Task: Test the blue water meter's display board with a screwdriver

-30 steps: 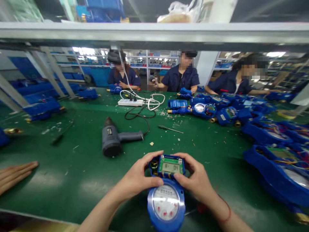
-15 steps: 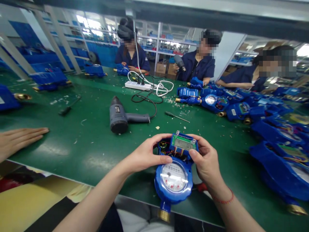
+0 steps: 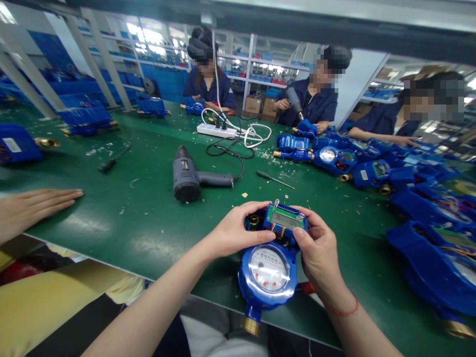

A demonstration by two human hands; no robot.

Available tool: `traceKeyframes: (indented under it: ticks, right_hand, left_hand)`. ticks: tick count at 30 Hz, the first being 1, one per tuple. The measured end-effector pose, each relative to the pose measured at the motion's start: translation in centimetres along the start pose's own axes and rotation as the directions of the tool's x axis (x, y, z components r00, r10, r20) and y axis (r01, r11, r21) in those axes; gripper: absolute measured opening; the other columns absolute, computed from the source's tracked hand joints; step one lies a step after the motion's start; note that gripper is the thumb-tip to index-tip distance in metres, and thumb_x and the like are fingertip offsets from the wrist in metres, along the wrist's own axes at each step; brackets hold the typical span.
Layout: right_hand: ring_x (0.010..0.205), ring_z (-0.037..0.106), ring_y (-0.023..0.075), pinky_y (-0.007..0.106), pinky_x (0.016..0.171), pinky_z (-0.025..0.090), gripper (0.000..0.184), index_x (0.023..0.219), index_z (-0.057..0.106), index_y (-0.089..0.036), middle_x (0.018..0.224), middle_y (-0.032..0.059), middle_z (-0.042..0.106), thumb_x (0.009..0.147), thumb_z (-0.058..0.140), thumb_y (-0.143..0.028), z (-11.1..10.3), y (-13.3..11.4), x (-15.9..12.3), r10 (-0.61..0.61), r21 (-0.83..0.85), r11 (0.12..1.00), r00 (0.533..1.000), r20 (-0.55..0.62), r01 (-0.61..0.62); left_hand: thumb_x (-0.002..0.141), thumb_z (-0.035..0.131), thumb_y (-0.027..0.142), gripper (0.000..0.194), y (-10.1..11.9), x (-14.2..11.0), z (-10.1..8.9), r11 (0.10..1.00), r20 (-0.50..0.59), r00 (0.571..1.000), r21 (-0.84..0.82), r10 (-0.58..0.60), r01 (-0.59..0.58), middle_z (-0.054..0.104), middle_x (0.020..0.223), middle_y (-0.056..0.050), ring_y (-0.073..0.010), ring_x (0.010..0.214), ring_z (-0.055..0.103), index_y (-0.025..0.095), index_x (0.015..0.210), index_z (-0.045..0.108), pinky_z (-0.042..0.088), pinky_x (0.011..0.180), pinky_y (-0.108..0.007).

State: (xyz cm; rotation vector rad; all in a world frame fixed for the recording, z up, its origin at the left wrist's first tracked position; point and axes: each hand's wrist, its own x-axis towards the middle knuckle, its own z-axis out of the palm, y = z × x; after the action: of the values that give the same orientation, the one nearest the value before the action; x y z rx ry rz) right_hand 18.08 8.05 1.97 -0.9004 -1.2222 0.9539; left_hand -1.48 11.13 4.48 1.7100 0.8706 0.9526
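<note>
Heat gun (image 3: 294, 100) in co-worker's hand (image 3: 283, 104) now tilted further down, toward blue water meter (image 3: 305, 129).

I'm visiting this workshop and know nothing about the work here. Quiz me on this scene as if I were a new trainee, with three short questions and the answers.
1. True or false: the person's left hand and right hand both hold a blue plastic water meter with a green-edged digital display module.
2. Which hand has the thin red thread bracelet at its wrist?
3. Which lies farthest from the hands: A, the grey heat gun; B, the white power strip; or C, the slim dark-handled screwdriver?

Key: 1 true; 2 right; 3 B.
</note>
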Motion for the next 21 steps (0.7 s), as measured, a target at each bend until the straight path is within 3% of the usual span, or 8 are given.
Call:
traceKeyframes:
  ticks: [8, 21]
  right_hand:
    - [0.086, 0.067, 0.0158, 0.021, 0.077, 0.056, 0.037, 0.108, 0.067, -0.022, 0.1, 0.0029, 0.07, 0.077, 0.082, -0.037, 0.3, 0.3, -0.3, -0.043, -0.033, 0.999, 0.996, -0.075, 0.041]
    - [0.086, 0.067, 0.0213, 0.029, 0.076, 0.056, 0.046, 0.108, 0.065, -0.019, 0.101, 0.007, 0.07, 0.072, 0.083, -0.042, 0.7, 0.4, -0.4, -0.001, -0.025, 1.0, 0.992, -0.123, -0.002]
  left_hand:
    - [0.067, 0.081, 0.034, 0.073, -0.9, 0.3, 0.3, 0.998, -0.007, 0.999, -0.048, 0.049, -0.049, 0.061, 0.136, -0.015, -0.0299, 0.127, 0.055, 0.009, 0.131, 0.058, 0.038, 0.112, -0.041]
    - [0.07, 0.075, 0.041, 0.068, 0.2, -0.2, 0.1, 1.0, -0.063, 0.998, -0.012, 0.008, -0.009, 0.065, 0.13, -0.016, -0.0311, 0.122, 0.06, 0.008, 0.128, 0.061, 0.042, 0.108, -0.044]
